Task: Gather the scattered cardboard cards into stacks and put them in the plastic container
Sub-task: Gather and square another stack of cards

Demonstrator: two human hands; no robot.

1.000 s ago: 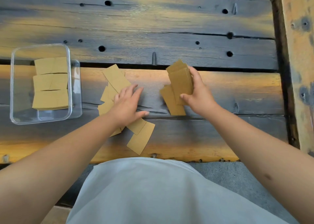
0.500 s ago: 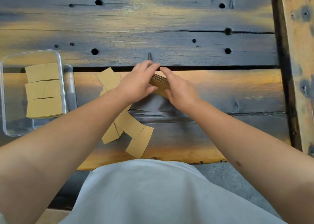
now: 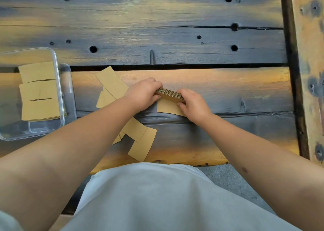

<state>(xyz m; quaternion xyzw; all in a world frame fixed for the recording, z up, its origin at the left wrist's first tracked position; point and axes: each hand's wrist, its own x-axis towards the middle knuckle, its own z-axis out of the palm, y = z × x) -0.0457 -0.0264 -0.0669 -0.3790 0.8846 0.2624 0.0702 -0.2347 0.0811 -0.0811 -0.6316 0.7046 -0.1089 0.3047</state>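
We are looking down at a weathered plank table (image 3: 175, 43) of dark, orange-streaked wood, and both of our hands are at work in the middle of it. Our left hand (image 3: 142, 95) curls its fingers round the left end of a tan stack of corrugated cardboard cards (image 3: 169, 94), while our right hand (image 3: 193, 104) grips the right end, fingers bent over the top and thumb tucked below. The stack is held edge-up between the two hands, its fluted edges facing us. Directly beneath it one flat tan card (image 3: 168, 107) lies on the wood, partly under our right hand. To the left, loose brown cardboard cards (image 3: 112, 85) fan out behind our left wrist, and more of them (image 3: 142, 139) lie overlapping under our left forearm, near the table's front edge. At the far left sits the clear rectangular plastic container (image 3: 58, 90), resting on what looks like its clear lid (image 3: 71, 90), with three overlapping bundles of cards (image 3: 39, 92) already inside. Our pale grey shirt (image 3: 157, 195) fills the bottom of the view.
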